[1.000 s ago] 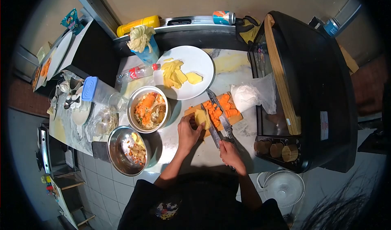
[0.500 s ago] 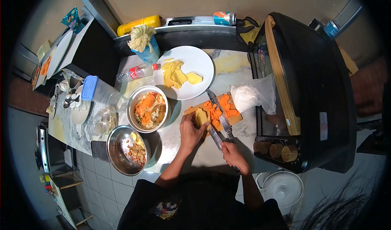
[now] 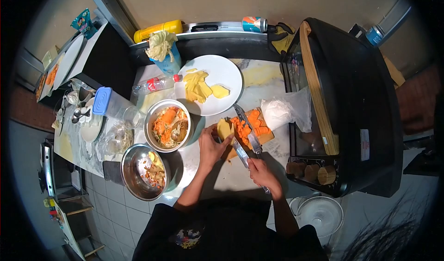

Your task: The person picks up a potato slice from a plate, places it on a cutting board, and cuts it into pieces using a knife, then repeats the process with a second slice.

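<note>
Over the left end of the wooden cutting board, my left hand pinches a peeled potato piece between thumb and fingers. My right hand is wrapped round the handle of a knife, whose blade tip reaches the potato's right side, close to my left fingertips. Chopped carrot and larger carrot pieces cover the board. A second knife lies across them, its handle end near my right hand. Past the board, a white plate holds potato strips and a potato slice.
Left of my hands stand a white pot of shredded vegetables and a steel bowl with peelings. A plastic bag of white powder sits beside the board. The black oven bounds the right side. A bottle lies behind.
My left hand has shifted slightly left with the potato, which now stands more upright off the board. The knife in my right hand has moved slightly left and up with it.
</note>
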The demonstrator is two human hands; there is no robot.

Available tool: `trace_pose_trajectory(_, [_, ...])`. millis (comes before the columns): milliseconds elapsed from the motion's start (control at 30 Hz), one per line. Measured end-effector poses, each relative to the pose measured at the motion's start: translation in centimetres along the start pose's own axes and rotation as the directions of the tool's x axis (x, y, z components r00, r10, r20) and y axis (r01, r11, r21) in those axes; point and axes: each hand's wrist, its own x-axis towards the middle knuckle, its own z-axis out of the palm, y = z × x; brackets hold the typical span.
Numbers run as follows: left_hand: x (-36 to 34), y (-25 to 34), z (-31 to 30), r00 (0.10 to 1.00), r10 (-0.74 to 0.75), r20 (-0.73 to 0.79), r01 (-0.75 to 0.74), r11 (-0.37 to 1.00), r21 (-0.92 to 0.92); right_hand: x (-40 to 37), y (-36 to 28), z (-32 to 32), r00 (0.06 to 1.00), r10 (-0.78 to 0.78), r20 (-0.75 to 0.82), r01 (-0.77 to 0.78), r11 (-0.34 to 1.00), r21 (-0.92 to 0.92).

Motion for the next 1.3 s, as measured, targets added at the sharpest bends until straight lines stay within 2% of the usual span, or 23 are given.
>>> trace_pose_trajectory(67, [0.6, 0.3, -0.4, 1.000, -0.014, -0.002, 0.014, 1.000, -0.014, 0.3, -0.8, -0.1, 1.000, -0.013, 0.000, 0.013, 1.000, -0.019])
trace_pose_trajectory(167, [1.9, 0.5, -0.9, 0.994, 0.079, -0.080, -0.075, 0.996, 0.046, 1.3, -2.1, -0.1, 1.000, -0.020, -0.008, 0.020, 1.000, 0.017])
trace_pose_trajectory(233, [3.5, 0.3, -1.3, 0.993, 0.080, -0.086, -0.078, 0.997, 0.029, 2.3, -3.3, -0.4, 0.995, -0.098, -0.012, 0.098, 0.995, -0.010])
trace_pose_trajectory(300, [5.4, 0.6, -2.0, 0.993, 0.082, -0.080, -0.083, 0.996, -0.011, 3.2, -5.2, -0.6, 0.993, -0.115, -0.019, 0.114, 0.993, -0.025])
trace_pose_trajectory(367, [7.2, 1.9, -3.2, 0.996, 0.054, -0.065, -0.052, 0.998, 0.024, 4.4, -6.8, -0.8, 0.991, -0.132, -0.022, 0.131, 0.991, -0.038])
trace_pose_trajectory(500, [10.7, 3.8, -5.2, 0.988, 0.094, -0.124, -0.088, 0.994, 0.060, 7.4, -9.8, -1.0, 0.966, -0.252, -0.058, 0.245, 0.964, -0.099])
trace_pose_trajectory(567, [13.5, 2.3, -5.1, 0.979, 0.140, -0.146, -0.136, 0.990, 0.039, 8.8, -11.4, -1.2, 0.955, -0.291, -0.053, 0.286, 0.954, -0.092])
trace_pose_trajectory(600, [15.0, 2.1, -5.3, 0.982, 0.149, -0.115, -0.147, 0.989, 0.027, 10.8, -10.7, -1.2, 0.897, -0.425, -0.123, 0.392, 0.893, -0.222])
trace_pose_trajectory(633, [16.3, 1.7, -5.4, 0.984, 0.155, -0.085, -0.154, 0.988, 0.019, 11.9, -10.9, -1.3, 0.897, -0.425, -0.120, 0.393, 0.893, -0.219])
trace_pose_trajectory(667, [17.7, 0.4, -5.1, 0.985, 0.151, -0.086, -0.149, 0.988, 0.025, 13.0, -11.0, -1.4, 0.853, -0.488, -0.185, 0.388, 0.830, -0.401])
trace_pose_trajectory(700, [19.4, -1.6, -4.3, 0.993, 0.116, 0.001, -0.116, 0.993, 0.025, 13.7, -11.3, -1.3, 0.793, -0.563, -0.232, 0.357, 0.739, -0.571])
trace_pose_trajectory(733, [20.7, -3.1, -3.9, 0.993, 0.083, 0.084, -0.086, 0.996, 0.025, 12.5, -12.6, -1.1, 0.859, -0.403, -0.315, 0.184, 0.818, -0.545])
trace_pose_trajectory(767, [21.5, -4.0, -3.9, 0.993, 0.089, 0.077, -0.091, 0.996, 0.025, 12.8, -12.8, -1.3, 0.856, -0.412, -0.314, 0.191, 0.814, -0.548])
trace_pose_trajectory(833, [22.5, -5.1, -3.5, 0.996, 0.020, 0.083, -0.026, 0.997, 0.079, 13.2, -12.6, -1.9, 0.887, -0.357, -0.293, 0.091, 0.758, -0.646])
trace_pose_trajectory(900, [23.3, -5.4, -3.2, 0.996, 0.020, 0.092, -0.026, 0.998, 0.059, 13.5, -12.2, -2.3, 0.864, -0.400, -0.307, 0.107, 0.740, -0.664])
trace_pose_trajectory(1000, [23.3, -4.1, -3.6, 0.983, 0.138, 0.125, -0.149, 0.985, 0.082, 13.9, -12.3, -2.6, 0.832, -0.456, -0.317, 0.139, 0.724, -0.676])
trace_pose_trajectory(1033, [23.2, -3.4, -3.8, 0.982, 0.138, 0.125, -0.149, 0.985, 0.083, 14.0, -12.7, -2.8, 0.821, -0.471, -0.323, 0.153, 0.727, -0.670])
trace_pose_trajectory(1100, [23.2, -2.5, -4.0, 0.940, 0.114, 0.321, -0.180, 0.966, 0.184, 13.9, -13.6, -2.8, 0.825, -0.463, -0.325, 0.138, 0.722, -0.678])
trace_pose_trajectory(1133, [23.2, -2.6, -3.7, 0.940, 0.113, 0.322, -0.180, 0.966, 0.185, 13.9, -13.9, -2.7, 0.829, -0.454, -0.325, 0.123, 0.716, -0.687])
trace_pose_trajectory(1200, [22.9, -2.8, -2.8, 0.765, 0.307, 0.566, -0.435, 0.894, 0.103, 14.6, -13.7, -2.8, 0.799, -0.482, -0.359, 0.127, 0.719, -0.683])
trace_pose_trajectory(1233, [22.0, -2.1, -2.3, 0.766, 0.231, 0.600, -0.404, 0.899, 0.169, 14.7, -13.8, -2.9, 0.766, -0.511, -0.391, 0.132, 0.720, -0.681])
trace_pose_trajectory(1300, [20.7, -2.4, -0.9, 0.763, 0.248, 0.597, -0.401, 0.906, 0.136, 14.3, -14.1, -3.0, 0.769, -0.488, -0.413, 0.122, 0.746, -0.655])
